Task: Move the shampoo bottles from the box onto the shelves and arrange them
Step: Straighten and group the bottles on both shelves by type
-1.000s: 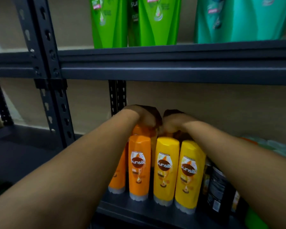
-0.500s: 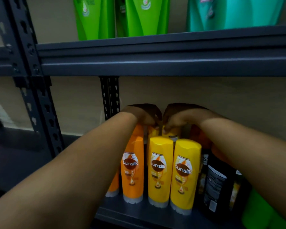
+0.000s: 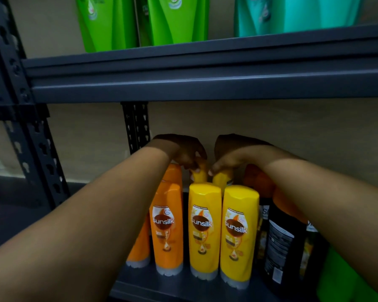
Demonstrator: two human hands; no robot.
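On the lower shelf (image 3: 183,286) stand an orange Sunsilk bottle (image 3: 167,227) and two yellow Sunsilk bottles (image 3: 203,229) (image 3: 239,234) in the front row. Behind them, two more yellow bottles show only their tops. My left hand (image 3: 183,152) curls over the top of the rear left yellow bottle (image 3: 199,174). My right hand (image 3: 229,155) curls over the top of the rear right yellow bottle (image 3: 222,178). Both hands reach deep under the upper shelf, and their fingertips nearly meet.
Another orange bottle (image 3: 140,251) stands behind my left forearm. Black bottles (image 3: 282,243) and a green one (image 3: 336,277) stand to the right. Green (image 3: 172,20) and teal (image 3: 292,14) pouches fill the upper shelf (image 3: 205,73). A dark perforated upright (image 3: 31,149) rises at the left.
The view has shifted, so the shelf contents sit further left and lower. My hands have drawn slightly apart, and the tops of two rear yellow bottles show under them.
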